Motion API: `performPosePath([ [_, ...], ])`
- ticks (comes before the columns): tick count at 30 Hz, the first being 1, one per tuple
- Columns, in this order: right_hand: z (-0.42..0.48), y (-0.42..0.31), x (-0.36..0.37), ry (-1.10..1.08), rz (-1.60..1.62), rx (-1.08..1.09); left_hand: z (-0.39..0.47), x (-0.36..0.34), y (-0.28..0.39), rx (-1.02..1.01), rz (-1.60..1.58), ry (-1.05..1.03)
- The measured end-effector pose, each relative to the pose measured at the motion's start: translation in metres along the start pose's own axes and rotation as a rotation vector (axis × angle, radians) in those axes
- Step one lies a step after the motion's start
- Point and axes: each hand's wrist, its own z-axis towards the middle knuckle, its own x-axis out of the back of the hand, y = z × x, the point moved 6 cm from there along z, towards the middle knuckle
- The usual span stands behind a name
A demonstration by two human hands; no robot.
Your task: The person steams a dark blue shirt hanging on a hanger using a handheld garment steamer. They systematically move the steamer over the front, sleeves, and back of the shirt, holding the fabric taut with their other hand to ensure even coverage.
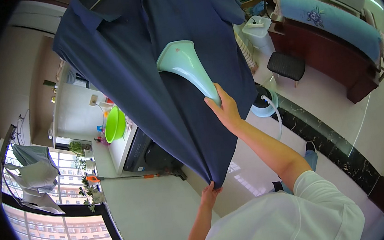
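A dark navy short-sleeved shirt [200,25] hangs open-fronted before me, its collar near the top of the view. My right hand [225,111] grips the handle of a mint-green garment steamer head [182,60]. The steamer's wide end lies against the shirt front, or just off it; I cannot tell which. Lower down, my left hand [211,195] pinches the shirt's bottom hem and draws the cloth to a point. Behind the shirt's right edge stands the steamer base [266,107], with a white hose [278,118] running from it; the hose's upper end is hidden.
A dark stone step [318,132] curves across the floor at right. Beyond it are a black stool [286,65] and a wooden sofa [317,52]. At left, a green basin [115,124] sits above a washing machine [146,152]; an orange-handled pole [128,176] runs along the wall.
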Motion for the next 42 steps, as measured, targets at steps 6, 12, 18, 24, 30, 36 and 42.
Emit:
performPosePath([
  [6, 0.022, -0.007, 0.009, 0.028, 0.052, 0.004, 0.005, 0.001, -0.002, -0.011, 0.000, -0.007],
  [12, 0.049, -0.010, 0.024, 0.035, -0.005, 0.025, 0.010, 0.002, -0.002, 0.001, 0.023, -0.065],
  [18, 0.068, -0.001, 0.038, 0.051, 0.062, -0.031, 0.023, 0.009, -0.010, 0.037, 0.054, -0.019],
  [24, 0.078, 0.024, 0.053, 0.067, 0.116, -0.135, 0.029, 0.001, -0.013, 0.043, -0.003, 0.051],
  [30, 0.059, 0.031, 0.061, 0.071, 0.170, -0.237, 0.058, 0.002, -0.020, 0.022, -0.009, -0.014],
  [36, 0.035, 0.013, 0.081, 0.043, 0.126, -0.209, 0.110, 0.000, -0.028, 0.021, 0.048, -0.080],
  [42, 0.022, -0.010, 0.119, 0.017, 0.142, -0.226, 0.142, -0.056, 0.036, -0.252, 0.728, 0.045],
])
